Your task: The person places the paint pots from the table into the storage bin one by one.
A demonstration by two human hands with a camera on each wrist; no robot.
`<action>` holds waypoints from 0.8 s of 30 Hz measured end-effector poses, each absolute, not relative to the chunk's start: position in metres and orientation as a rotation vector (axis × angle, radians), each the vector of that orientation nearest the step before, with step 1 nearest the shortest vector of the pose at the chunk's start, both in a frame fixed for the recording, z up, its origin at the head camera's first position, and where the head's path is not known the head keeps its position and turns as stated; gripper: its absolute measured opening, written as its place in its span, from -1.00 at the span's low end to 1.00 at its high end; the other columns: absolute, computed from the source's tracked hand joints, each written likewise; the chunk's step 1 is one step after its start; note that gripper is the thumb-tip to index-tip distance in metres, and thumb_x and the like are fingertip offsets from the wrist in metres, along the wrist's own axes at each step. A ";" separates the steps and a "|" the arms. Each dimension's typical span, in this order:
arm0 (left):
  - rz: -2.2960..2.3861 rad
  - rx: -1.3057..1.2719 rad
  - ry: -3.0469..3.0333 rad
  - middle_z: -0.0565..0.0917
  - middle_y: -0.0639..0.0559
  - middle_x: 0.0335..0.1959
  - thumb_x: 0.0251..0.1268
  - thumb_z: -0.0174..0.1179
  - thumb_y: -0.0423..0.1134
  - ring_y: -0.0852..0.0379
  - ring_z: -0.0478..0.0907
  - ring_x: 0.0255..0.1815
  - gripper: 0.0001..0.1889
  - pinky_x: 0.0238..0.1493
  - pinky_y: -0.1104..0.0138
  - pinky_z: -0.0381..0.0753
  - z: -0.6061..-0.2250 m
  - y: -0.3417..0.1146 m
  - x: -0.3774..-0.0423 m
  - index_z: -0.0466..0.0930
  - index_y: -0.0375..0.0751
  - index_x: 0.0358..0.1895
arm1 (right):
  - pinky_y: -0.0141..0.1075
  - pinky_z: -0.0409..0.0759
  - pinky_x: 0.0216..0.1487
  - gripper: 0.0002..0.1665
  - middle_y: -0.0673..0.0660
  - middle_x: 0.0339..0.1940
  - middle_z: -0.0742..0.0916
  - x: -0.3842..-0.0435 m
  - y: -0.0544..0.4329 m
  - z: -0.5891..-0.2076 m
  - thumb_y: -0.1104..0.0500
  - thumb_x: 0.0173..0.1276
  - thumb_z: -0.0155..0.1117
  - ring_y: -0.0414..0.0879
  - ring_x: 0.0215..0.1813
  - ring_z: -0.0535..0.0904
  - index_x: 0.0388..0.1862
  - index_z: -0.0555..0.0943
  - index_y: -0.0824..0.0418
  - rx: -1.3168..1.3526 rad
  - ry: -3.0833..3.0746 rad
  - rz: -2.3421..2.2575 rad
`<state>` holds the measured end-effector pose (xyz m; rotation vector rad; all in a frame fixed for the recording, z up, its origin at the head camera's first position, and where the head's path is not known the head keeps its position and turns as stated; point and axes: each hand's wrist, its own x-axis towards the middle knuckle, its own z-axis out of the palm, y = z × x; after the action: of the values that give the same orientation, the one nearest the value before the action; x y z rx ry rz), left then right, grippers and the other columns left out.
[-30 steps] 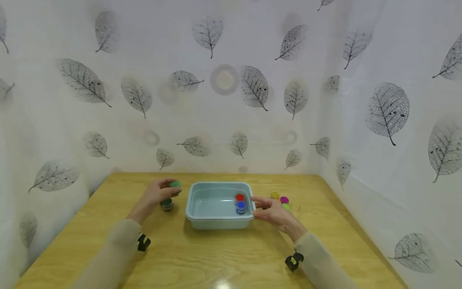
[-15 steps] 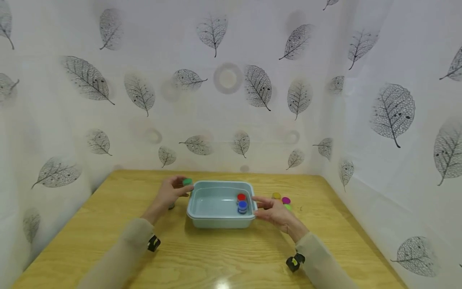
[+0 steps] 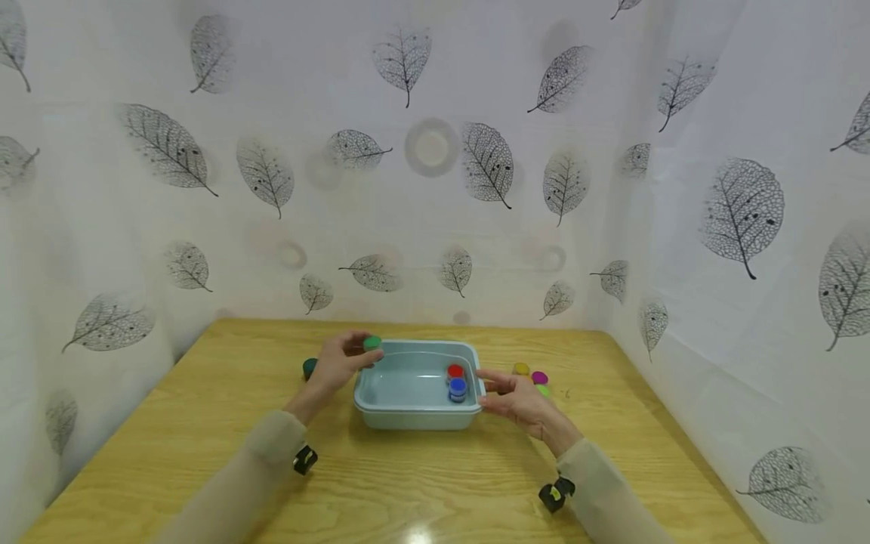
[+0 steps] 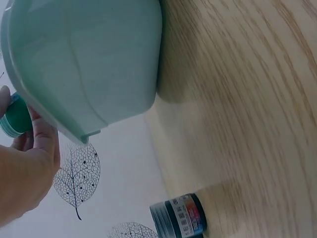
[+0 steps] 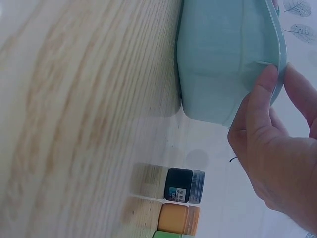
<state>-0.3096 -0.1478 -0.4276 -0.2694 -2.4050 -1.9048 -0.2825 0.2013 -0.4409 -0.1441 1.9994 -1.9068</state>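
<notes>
My left hand (image 3: pixel 337 364) pinches a small paint jar with a green lid (image 3: pixel 371 343) between thumb and fingers, just over the back left corner of a pale blue plastic basin (image 3: pixel 418 421). In the left wrist view this green jar (image 4: pixel 19 119) shows beyond the basin's rim. A red-lidded jar (image 3: pixel 455 371) and a blue-lidded jar (image 3: pixel 458 387) stand inside the basin at its right end. My right hand (image 3: pixel 526 408) holds the basin's right rim, thumb and fingers on either side of it in the right wrist view.
Left of the basin stands a dark green jar (image 4: pixel 185 215). Beyond my right hand are jars with yellow (image 3: pixel 521 369), magenta (image 3: pixel 540 378) and light green (image 3: pixel 542 390) lids. The right wrist view shows a dark jar (image 5: pixel 179 185) beside an orange one (image 5: pixel 173 218). A leaf-patterned curtain (image 3: pixel 408 204) surrounds the table.
My left hand has carried the green-lidded jar rightward from the table's left side to over the basin's corner, uncovering the dark green jar behind. My right hand stays at the rim.
</notes>
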 end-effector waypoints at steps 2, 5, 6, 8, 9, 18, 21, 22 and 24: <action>-1.873 -0.275 -2.419 0.64 -0.17 0.01 0.15 0.42 -0.15 0.08 0.63 -0.11 -0.48 0.04 0.09 0.69 -0.429 -0.144 -0.310 0.54 -0.25 0.16 | -0.24 0.68 0.08 -0.26 0.34 0.20 0.50 -0.283 0.202 -0.442 0.37 0.26 0.36 -0.09 -0.05 0.61 0.43 0.36 0.31 -0.138 2.003 -1.906; -1.836 -0.262 -2.420 0.66 -0.14 0.01 0.10 0.45 -0.15 0.03 0.61 -0.04 -0.45 0.07 0.11 0.67 -0.431 -0.138 -0.311 0.56 -0.23 0.17 | -0.25 0.69 0.07 -0.26 0.35 0.21 0.49 -0.283 0.202 -0.442 0.36 0.27 0.35 -0.09 -0.05 0.61 0.43 0.36 0.31 -0.133 2.003 -1.907; -1.827 -0.260 -2.421 0.66 -0.14 0.02 0.10 0.46 -0.15 0.02 0.61 -0.01 -0.45 0.07 0.13 0.66 -0.431 -0.136 -0.311 0.56 -0.23 0.17 | -0.25 0.69 0.07 -0.26 0.35 0.21 0.49 -0.283 0.202 -0.442 0.36 0.27 0.35 -0.09 -0.05 0.61 0.43 0.36 0.31 -0.136 2.004 -1.908; -1.817 -0.261 -2.424 0.67 -0.13 0.03 0.10 0.46 -0.15 -0.01 0.60 0.03 -0.46 0.08 0.15 0.65 -0.430 -0.133 -0.310 0.57 -0.22 0.16 | -0.24 0.69 0.07 -0.26 0.36 0.22 0.48 -0.283 0.202 -0.442 0.35 0.27 0.36 -0.08 -0.04 0.61 0.43 0.36 0.31 -0.139 2.004 -1.911; -1.822 -0.261 -2.428 0.67 -0.13 0.04 0.10 0.46 -0.15 -0.02 0.60 0.04 -0.47 0.08 0.15 0.66 -0.430 -0.131 -0.310 0.57 -0.21 0.16 | -0.24 0.69 0.07 -0.26 0.36 0.22 0.49 -0.283 0.202 -0.442 0.35 0.27 0.36 -0.08 -0.04 0.61 0.43 0.36 0.31 -0.139 2.005 -1.910; -1.786 -0.262 -2.519 0.68 -0.02 0.06 0.15 0.42 -0.17 0.02 0.59 0.10 -0.54 0.10 0.16 0.64 -0.427 -0.116 -0.310 0.57 -0.11 0.15 | -0.25 0.68 0.08 -0.25 0.40 0.25 0.46 -0.283 0.202 -0.442 0.36 0.28 0.35 -0.09 -0.05 0.62 0.44 0.33 0.33 -0.163 1.986 -1.910; -1.777 -0.276 -2.534 0.69 -0.01 0.03 0.16 0.41 -0.20 0.03 0.60 0.07 -0.56 0.11 0.14 0.64 -0.425 -0.111 -0.311 0.58 -0.11 0.13 | -0.26 0.68 0.08 -0.24 0.41 0.24 0.47 -0.283 0.203 -0.441 0.35 0.27 0.35 -0.09 -0.04 0.62 0.44 0.33 0.33 -0.167 1.982 -1.913; -1.785 -0.280 -2.534 0.69 -0.02 0.01 0.16 0.41 -0.21 0.04 0.61 0.06 -0.57 0.11 0.14 0.64 -0.425 -0.109 -0.312 0.58 -0.11 0.12 | -0.26 0.68 0.08 -0.24 0.42 0.25 0.46 -0.283 0.203 -0.441 0.35 0.28 0.35 -0.09 -0.04 0.61 0.44 0.33 0.33 -0.168 1.981 -1.913; -1.802 -0.279 -2.535 0.70 0.00 -0.03 0.13 0.42 -0.23 0.06 0.61 0.01 -0.58 0.09 0.15 0.65 -0.425 -0.106 -0.313 0.60 -0.12 0.09 | -0.27 0.68 0.08 -0.24 0.43 0.25 0.46 -0.282 0.203 -0.440 0.35 0.28 0.35 -0.08 -0.03 0.61 0.44 0.33 0.33 -0.172 1.979 -1.913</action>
<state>-0.3129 -0.1059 -0.4249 -0.2791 -2.5350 -1.8023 -0.2822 0.2032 -0.4402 -0.1719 1.9788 -1.9130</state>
